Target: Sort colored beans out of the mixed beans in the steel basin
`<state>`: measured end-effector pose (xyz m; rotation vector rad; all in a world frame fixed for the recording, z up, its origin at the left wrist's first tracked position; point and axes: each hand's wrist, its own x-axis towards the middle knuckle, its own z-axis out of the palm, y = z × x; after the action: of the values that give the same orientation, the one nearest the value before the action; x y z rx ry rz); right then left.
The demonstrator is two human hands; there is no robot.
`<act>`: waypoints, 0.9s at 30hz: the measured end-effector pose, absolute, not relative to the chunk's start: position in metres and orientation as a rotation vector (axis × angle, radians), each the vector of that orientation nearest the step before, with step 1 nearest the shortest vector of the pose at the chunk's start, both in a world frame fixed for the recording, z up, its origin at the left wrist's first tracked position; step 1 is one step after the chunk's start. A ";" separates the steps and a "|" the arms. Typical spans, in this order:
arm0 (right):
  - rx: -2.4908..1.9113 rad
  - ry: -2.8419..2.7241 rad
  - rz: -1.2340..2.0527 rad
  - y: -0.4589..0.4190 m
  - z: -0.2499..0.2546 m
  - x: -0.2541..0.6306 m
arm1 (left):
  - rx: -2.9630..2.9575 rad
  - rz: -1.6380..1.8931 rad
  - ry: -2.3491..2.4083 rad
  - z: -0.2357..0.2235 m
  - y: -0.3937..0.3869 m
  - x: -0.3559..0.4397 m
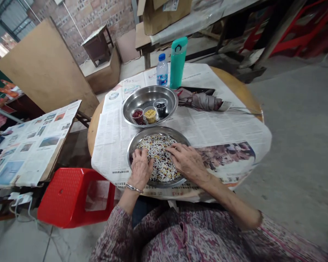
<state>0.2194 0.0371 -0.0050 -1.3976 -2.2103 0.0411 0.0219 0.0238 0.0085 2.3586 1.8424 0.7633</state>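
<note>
Two hands lie on the grains: left hand (140, 169) loosely curled, right hand (187, 162) spread open – neither gripping; mixed grains (160, 145) stay low inside the steel plate (158, 130); light fingertips suit them

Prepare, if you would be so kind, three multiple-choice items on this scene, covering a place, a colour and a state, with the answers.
1. Where do the three small cups stand?
A) On the red stool
B) Inside the upper steel bowl
C) On the floor

2. What colour is the flask beside the water bottle?
A) Red
B) Yellow
C) Teal

3. What are the left hand and right hand doing?
A) Gripping the flask
B) Resting on the mixed grains in the lower steel plate
C) Lifting the water bottle

1: B, the cups sit together within the bowl.
2: C, its body shows blue-green.
3: B, both hands lie on the grains, away from the flask and bottle.
</note>
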 end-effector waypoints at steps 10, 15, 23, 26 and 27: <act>-1.258 -1.898 0.231 0.035 -0.012 0.222 | 2.285 0.785 1.350 0.022 0.031 0.063; -1.296 -1.983 0.163 0.033 -0.009 0.222 | 2.449 0.854 1.694 0.027 0.057 0.053; -1.293 -1.929 0.104 0.036 -0.013 0.221 | 2.287 0.385 2.037 0.025 0.087 0.068; -1.268 -1.909 0.088 0.036 -0.016 0.222 | 2.287 0.367 1.831 0.026 0.092 0.071; -1.260 -1.903 0.088 0.036 -0.017 0.222 | 2.295 0.376 1.736 0.026 0.091 0.070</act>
<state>0.2220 0.0365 -0.0167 -1.2597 -1.9026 0.0875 0.0704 0.0915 0.0265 2.2954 1.7364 0.3761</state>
